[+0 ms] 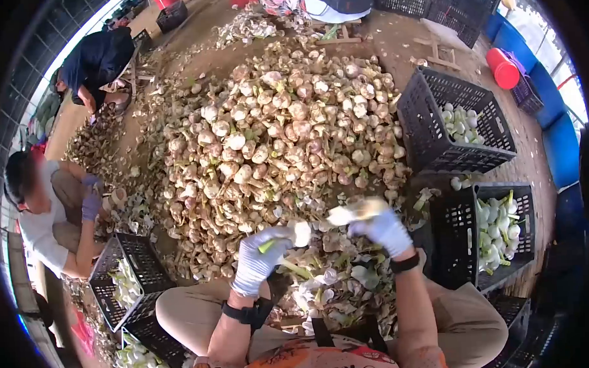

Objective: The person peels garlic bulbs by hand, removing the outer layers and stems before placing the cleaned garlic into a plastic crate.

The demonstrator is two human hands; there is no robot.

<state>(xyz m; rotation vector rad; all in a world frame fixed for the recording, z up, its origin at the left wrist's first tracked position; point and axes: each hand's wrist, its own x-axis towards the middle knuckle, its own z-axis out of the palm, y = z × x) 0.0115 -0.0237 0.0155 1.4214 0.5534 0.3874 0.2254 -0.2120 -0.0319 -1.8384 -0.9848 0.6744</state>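
Note:
My left hand [258, 260], in a pale glove, is closed around the stalk of a white garlic bulb [301, 234]. The green end of the stalk sticks out by the fingers. My right hand [386, 234], also gloved, is closed, with a motion-blurred pale and tan object [345, 214] at its fingertips. Blur hides what that object is. A small gap separates it from the garlic bulb. Beyond both hands rises a big heap of unpeeled garlic [286, 132]. Peeled skins and cut stalks [330, 286] lie below them, between my knees.
On the right stand two black crates [456, 155] [442, 234] containing white garlic. Another black crate [145, 260] with garlic is at my left knee. A person in a white top [40, 232] sits at left; another person in dark clothes [102, 58] bends farther back.

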